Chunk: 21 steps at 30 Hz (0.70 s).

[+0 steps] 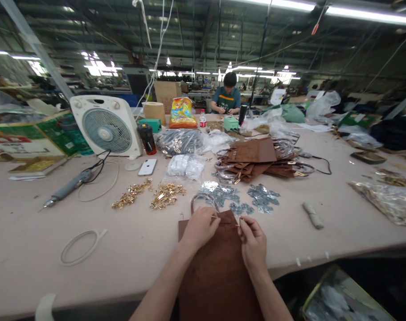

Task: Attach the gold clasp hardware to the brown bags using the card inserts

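A brown leather-like bag panel (219, 276) lies in front of me and hangs past the table's near edge. A clear-wrapped loop handle (204, 196) stands up at its top. My left hand (203, 225) is closed at the panel's upper edge, fingertips pinching near the handle's end. At the panel's top right corner, my right hand (252, 238) pinches a small gold metal fitting between thumb and forefinger. Beyond the hands lie two piles of gold fittings (166, 196) and several heaps of flat silver metal plates (263, 198).
Brown bag panels with handles (249, 156) are stacked behind the plates. Left stand a white fan (105, 127), a dark bottle (146, 139), a phone (147, 167) and a corded grey tool (69, 187). A rolled cloth (313, 215) lies right. A person (226, 98) sits opposite.
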Tool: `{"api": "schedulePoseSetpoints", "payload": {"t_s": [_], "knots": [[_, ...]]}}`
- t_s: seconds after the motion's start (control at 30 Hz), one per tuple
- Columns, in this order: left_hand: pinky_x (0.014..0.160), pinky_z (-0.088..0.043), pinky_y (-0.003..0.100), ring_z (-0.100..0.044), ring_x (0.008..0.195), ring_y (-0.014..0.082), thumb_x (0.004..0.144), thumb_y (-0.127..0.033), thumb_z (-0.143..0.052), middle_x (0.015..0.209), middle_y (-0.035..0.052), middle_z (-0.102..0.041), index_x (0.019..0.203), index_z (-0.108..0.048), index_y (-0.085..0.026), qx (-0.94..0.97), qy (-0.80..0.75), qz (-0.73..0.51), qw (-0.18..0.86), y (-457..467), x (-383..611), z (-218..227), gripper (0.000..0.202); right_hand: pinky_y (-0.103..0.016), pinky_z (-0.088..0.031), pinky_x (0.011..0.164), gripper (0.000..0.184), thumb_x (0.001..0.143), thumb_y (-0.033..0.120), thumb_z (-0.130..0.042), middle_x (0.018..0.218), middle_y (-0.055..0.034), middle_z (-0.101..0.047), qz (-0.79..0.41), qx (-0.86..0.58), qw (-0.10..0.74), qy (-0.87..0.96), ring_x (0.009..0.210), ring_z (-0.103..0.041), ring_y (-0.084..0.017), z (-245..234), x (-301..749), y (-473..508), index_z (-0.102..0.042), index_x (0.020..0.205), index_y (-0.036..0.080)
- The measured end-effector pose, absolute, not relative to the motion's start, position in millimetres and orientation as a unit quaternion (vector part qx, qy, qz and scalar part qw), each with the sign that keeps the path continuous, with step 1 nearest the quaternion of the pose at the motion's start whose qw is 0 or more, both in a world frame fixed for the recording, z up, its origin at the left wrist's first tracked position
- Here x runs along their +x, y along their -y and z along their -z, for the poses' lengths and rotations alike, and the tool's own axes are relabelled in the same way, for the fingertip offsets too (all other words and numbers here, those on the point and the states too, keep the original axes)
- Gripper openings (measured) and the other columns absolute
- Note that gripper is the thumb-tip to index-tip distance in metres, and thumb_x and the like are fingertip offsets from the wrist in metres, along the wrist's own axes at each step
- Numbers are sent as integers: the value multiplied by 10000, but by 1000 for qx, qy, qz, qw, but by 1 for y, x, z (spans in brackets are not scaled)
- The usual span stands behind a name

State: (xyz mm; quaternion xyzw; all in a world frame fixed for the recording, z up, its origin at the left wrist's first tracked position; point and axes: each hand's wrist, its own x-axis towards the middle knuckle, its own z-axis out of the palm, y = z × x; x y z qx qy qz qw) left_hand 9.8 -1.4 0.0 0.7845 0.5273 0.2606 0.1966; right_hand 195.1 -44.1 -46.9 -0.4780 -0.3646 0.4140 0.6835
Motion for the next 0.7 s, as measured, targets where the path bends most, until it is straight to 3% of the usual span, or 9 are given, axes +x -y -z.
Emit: {"api": "schedulePoseSetpoints", "payload": {"t_s": [0.1,0.2,0.27,0.33,0.43,0.53,0.6,0.7], "knots": [[809,-499,311,-695,901,231,959,-308,-591,930,37,-767,938,-704,-221,754,-520,-302,264,-7,22,-13,144,-260,-450,571,322,926,484,-704,691,3,-609,-390,-523,593,472,618,-549,-161,43,190,50,-710,1041,183],[805,-504,295,-709,875,225,981,-410,-562,909,33,-786,913,-743,-208,749,-483,-316,325,-14,35,-21,280,-338,-544,781,280,962,428,-640,934,-79,-717,-344,-513,518,592,859,-665,-241,37,181,51,-732,1081,192],[843,-514,286,-720,910,221,1029,-488,-465,944,33,-799,903,-764,-199,750,-433,-320,384,-16,43,-23,434,-394,-530,934,261,963,378,-609,1100,-109,-727,-300,-499,490,649,1036,-662,-283,36,176,48,-740,1106,203],[905,-516,280,-722,976,212,1069,-493,-355,1016,32,-804,961,-770,-195,736,-403,-340,425,-16,48,-21,522,-424,-513,991,284,966,374,-580,1162,-121,-722,-259,-514,488,656,1103,-650,-298,38,177,42,-741,1130,208],[939,-517,300,-702,1017,209,1058,-379,-397,1075,41,-779,1076,-722,-202,713,-473,-371,361,-12,45,-11,370,-411,-560,892,367,970,454,-570,1096,-124,-731,-238,-574,492,609,974,-689,-279,46,189,31,-748,1173,206],[990,-497,377,-651,1099,269,944,-300,-609,1132,95,-717,1082,-683,-193,705,-555,-347,271,-4,33,0,190,-345,-571,653,454,920,543,-633,906,-92,-731,-311,-596,485,560,735,-687,-236,51,205,22,-748,1172,184],[1037,-473,435,-610,1163,325,842,-370,-765,1181,125,-678,1082,-677,-194,724,-581,-292,230,1,24,5,310,-308,-534,550,501,879,583,-678,795,-61,-714,-364,-592,484,531,641,-662,-214,52,212,20,-741,1152,167],[1048,-469,469,-586,1188,372,697,-567,-880,1195,140,-659,1085,-676,-206,752,-609,-189,168,2,17,5,568,-289,-519,530,525,844,603,-720,710,-33,-691,-386,-591,482,518,600,-642,-197,49,215,19,-733,1122,159]]}}
